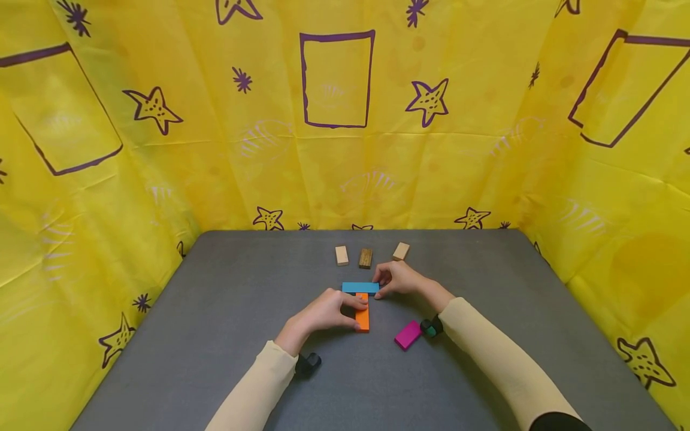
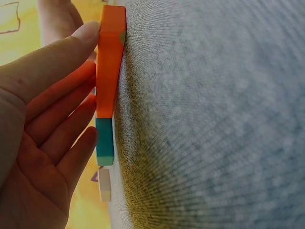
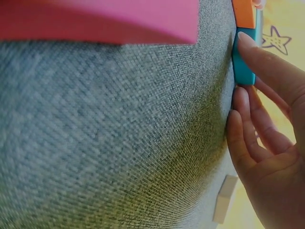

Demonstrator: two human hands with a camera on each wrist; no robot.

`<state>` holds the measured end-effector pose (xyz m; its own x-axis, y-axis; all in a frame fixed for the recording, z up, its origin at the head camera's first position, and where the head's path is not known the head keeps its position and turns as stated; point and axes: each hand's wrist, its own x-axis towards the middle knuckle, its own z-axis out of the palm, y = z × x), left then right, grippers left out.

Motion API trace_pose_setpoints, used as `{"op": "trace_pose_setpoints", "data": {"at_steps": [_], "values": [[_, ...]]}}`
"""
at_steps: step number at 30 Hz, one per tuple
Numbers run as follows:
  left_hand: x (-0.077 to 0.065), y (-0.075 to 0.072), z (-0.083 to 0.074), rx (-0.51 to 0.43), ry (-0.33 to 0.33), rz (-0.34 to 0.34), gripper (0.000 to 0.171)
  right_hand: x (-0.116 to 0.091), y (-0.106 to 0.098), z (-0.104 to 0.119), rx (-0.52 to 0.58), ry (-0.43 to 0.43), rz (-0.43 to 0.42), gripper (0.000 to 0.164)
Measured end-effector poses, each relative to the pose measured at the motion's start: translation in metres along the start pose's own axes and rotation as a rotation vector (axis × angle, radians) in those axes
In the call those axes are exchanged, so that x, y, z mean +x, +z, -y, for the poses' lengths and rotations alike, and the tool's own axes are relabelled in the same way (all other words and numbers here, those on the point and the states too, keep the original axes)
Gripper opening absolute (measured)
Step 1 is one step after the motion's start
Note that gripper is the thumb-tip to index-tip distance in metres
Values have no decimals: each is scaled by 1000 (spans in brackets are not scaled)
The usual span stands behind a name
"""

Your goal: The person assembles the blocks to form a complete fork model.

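On the gray tabletop [image 1: 205,311], the left hand [image 1: 323,310] pinches the orange block [image 1: 363,320], its far end meeting the blue block [image 1: 356,287], whose right end the right hand [image 1: 401,279] grips between thumb and fingers. A magenta block [image 1: 408,335] lies nearer; three wooden blocks [image 1: 365,258] lie beyond.

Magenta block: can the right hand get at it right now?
Probably yes, after letting go: the right hand pinches the blue block, but the magenta block lies close by, with no other block between.
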<state>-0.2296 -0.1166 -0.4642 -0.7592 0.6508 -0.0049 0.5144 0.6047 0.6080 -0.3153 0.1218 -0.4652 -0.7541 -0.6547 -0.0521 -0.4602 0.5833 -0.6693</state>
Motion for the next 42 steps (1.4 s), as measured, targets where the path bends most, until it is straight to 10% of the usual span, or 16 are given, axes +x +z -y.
{"op": "trace_pose_setpoints", "data": {"at_steps": [20,42], "values": [[2,2,2,1,10,2,47,-8,-5,-1,2,30,3,39],[0,3,3,-1,-6,-9,47,-80,-4,21,-39,45,-264,47]]}}
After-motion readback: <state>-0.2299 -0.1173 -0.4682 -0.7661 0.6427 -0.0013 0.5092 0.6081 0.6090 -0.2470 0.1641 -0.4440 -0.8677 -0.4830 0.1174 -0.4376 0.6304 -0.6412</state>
